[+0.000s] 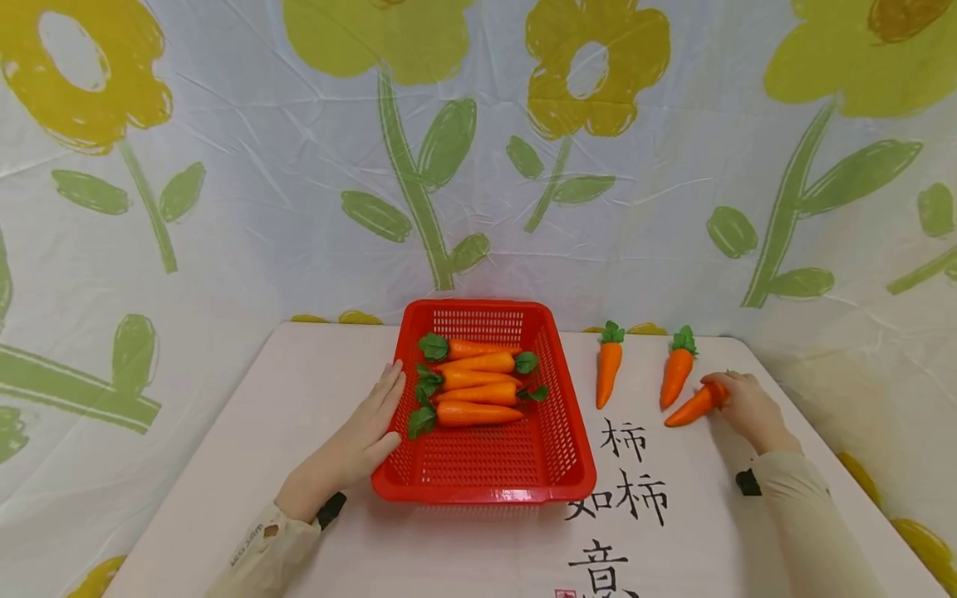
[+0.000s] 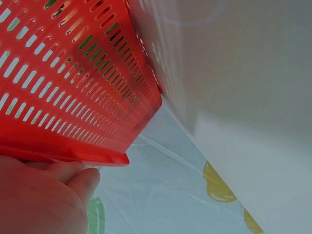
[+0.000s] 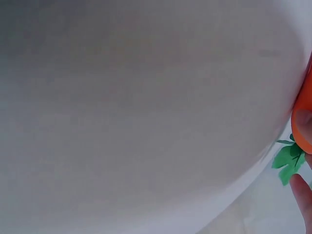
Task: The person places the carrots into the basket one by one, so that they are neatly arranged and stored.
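Observation:
A red plastic basket (image 1: pixel 549 465) sits mid-table with several orange toy carrots (image 1: pixel 478 390) lying in its far half. My left hand (image 1: pixel 366 432) lies flat with straight fingers against the basket's left wall; the left wrist view shows the hand (image 2: pixel 39 200) under the basket's slotted side (image 2: pixel 63 97). At the right, my right hand (image 1: pixel 743 403) grips the leafy end of a carrot (image 1: pixel 691 409) lying on the table; the right wrist view shows that carrot's orange edge (image 3: pixel 303 122) and green leaves (image 3: pixel 288 161). Two more carrots (image 1: pixel 609 370) (image 1: pixel 676 371) lie just left of it.
The table (image 1: pixel 299 399) is pale with black brush characters (image 1: pixel 628 482) printed near the front. A flower-print cloth (image 1: pixel 478 166) hangs behind and drapes around the table's edges.

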Demonstrator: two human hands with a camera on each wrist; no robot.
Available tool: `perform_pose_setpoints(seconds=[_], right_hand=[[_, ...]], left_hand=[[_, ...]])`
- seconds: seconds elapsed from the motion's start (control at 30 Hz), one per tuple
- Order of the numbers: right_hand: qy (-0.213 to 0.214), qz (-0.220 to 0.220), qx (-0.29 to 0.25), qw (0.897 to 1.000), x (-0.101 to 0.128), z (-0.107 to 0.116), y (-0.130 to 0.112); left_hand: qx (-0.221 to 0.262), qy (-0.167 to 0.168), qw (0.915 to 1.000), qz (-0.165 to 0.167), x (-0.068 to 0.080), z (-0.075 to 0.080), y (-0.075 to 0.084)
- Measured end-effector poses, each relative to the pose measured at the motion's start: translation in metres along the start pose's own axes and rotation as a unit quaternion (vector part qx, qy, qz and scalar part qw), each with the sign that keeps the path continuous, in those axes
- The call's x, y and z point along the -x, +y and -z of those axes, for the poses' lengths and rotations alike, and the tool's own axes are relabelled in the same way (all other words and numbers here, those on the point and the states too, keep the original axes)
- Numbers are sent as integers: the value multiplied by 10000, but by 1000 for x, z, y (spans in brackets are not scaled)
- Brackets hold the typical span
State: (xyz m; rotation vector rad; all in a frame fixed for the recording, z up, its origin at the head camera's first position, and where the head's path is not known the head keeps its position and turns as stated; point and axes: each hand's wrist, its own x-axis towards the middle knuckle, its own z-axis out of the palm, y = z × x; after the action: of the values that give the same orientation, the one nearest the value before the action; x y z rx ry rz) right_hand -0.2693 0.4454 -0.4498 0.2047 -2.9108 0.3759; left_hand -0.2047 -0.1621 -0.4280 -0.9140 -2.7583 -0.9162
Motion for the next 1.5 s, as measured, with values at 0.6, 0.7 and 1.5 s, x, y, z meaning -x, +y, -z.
perform_pose_setpoints(seconds=[0.6, 0.7, 1.5], right_hand=[[547, 693, 305, 9956, 9, 16, -1], [617, 704, 384, 9949, 8, 22, -5], [1553, 1623, 50, 9744, -5, 65, -75]], left_hand=[[-23, -10, 10000, -1, 1, 0, -2], [-43, -1, 10000, -2, 1, -1, -3], [-59, 80, 9999, -16, 1, 0, 1]])
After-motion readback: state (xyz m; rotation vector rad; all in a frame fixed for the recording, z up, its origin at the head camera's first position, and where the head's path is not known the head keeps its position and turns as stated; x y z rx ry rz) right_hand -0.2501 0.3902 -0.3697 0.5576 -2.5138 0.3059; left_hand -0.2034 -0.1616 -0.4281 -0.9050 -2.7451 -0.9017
